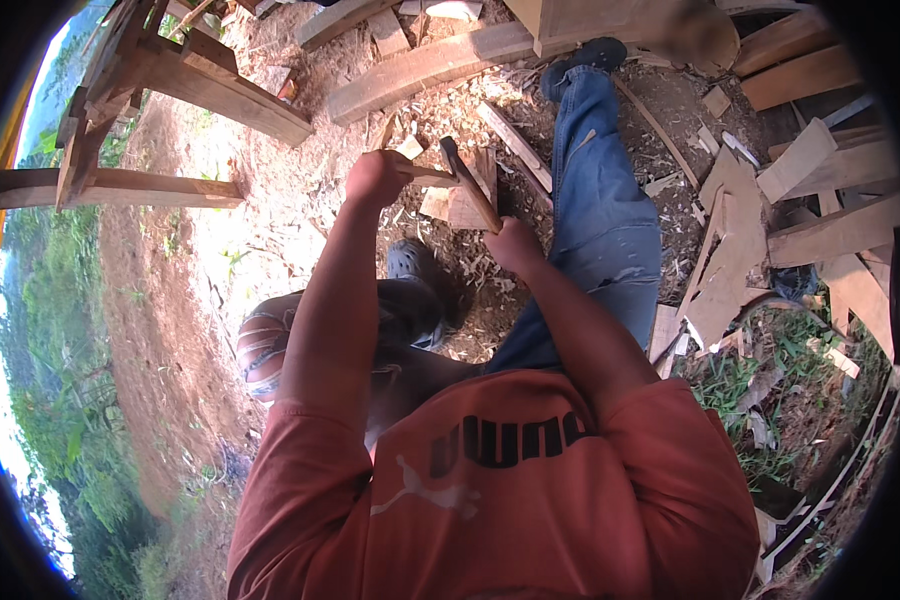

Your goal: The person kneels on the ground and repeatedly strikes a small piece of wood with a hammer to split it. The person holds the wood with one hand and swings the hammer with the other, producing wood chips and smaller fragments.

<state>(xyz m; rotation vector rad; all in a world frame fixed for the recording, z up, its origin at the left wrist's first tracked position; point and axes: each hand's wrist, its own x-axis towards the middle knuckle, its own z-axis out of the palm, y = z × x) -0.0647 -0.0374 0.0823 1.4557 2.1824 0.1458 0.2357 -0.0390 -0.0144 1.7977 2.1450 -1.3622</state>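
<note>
My left hand is closed around one end of a short, pale wooden stick, which points right. In my right hand is the handle of a wooden-handled tool with a dark metal head. Its narrow head is at the stick's right end; whether it is a hatchet or a hammer cannot be made out, nor whether it touches the stick. Just under both lies a wooden block on the ground, partly hidden by the tool.
Wood chips and offcuts litter the ground. A long beam lies across the far side. Timber framing stands at far left. Boards are heaped at right. My jeans-clad leg stretches forward beside the block; the other is bent at left.
</note>
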